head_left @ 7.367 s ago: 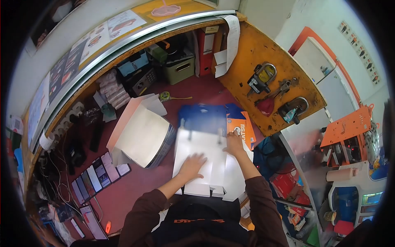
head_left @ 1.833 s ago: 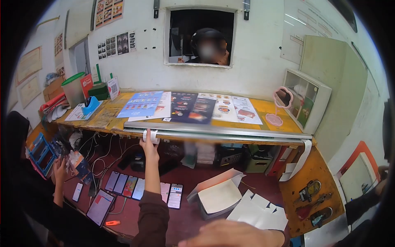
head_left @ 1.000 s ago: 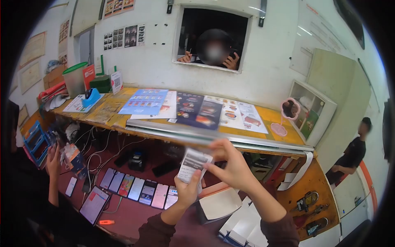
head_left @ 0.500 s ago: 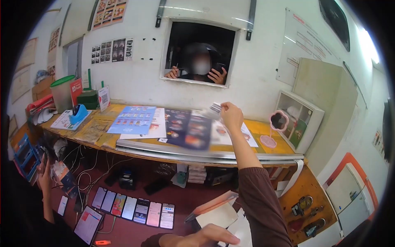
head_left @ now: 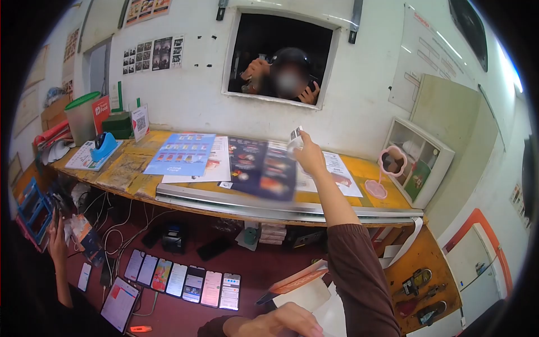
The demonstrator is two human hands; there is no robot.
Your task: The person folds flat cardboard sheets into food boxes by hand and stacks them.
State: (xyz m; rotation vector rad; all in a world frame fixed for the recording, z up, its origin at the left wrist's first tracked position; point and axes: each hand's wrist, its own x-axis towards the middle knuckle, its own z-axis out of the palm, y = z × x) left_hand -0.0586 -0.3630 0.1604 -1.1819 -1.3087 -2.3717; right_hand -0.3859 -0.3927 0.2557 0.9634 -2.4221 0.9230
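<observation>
My right hand reaches out over the counter, the arm stretched toward the wall window. Pinched in its fingers is a small white paper slip with black print. Low in the view, my left hand lies with its fingers loosely bent, over white paper; its fingertips are partly cut off by the frame edge. Just above it is an open book-like item with an orange and white flap. Beyond the window opening, a helmeted person raises both hands.
The yellow counter carries a blue menu sheet, dark menus, a blue tape dispenser and a pink flower-shaped mirror. Several phones and a tablet lie below. Another person's hand is at left.
My right hand has tilted the slip more upright, near the window. My left hand's fingers have bent more. The person outside has raised one hand. The camera view has shifted slightly.
</observation>
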